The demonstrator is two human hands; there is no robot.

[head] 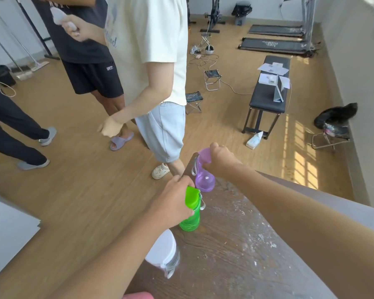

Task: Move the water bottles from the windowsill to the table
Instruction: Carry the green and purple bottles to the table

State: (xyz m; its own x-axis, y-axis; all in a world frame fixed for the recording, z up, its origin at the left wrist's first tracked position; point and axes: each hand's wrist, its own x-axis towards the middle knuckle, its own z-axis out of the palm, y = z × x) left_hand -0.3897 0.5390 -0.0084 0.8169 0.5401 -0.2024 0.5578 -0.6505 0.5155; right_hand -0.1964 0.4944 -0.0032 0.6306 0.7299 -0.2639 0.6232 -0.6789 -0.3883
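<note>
Left hand (pixel 173 203) clamps the green bottle (pixel 190 214); right hand (pixel 219 159) clamps the purple bottle (pixel 204 175) at the table (pixel 235 234) far corner, both upright, seemingly being set down.

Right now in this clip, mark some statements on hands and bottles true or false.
1. The left hand grips the translucent green plastic bottle. True.
2. The right hand holds a red bottle. False: it holds the translucent purple plastic bottle by its cap.
3. Both bottles stand on the dark scuffed wooden table. True.
4. The white-lidded clear bottle lies farthest from the camera. False: it is nearer than the green and purple ones.
</note>
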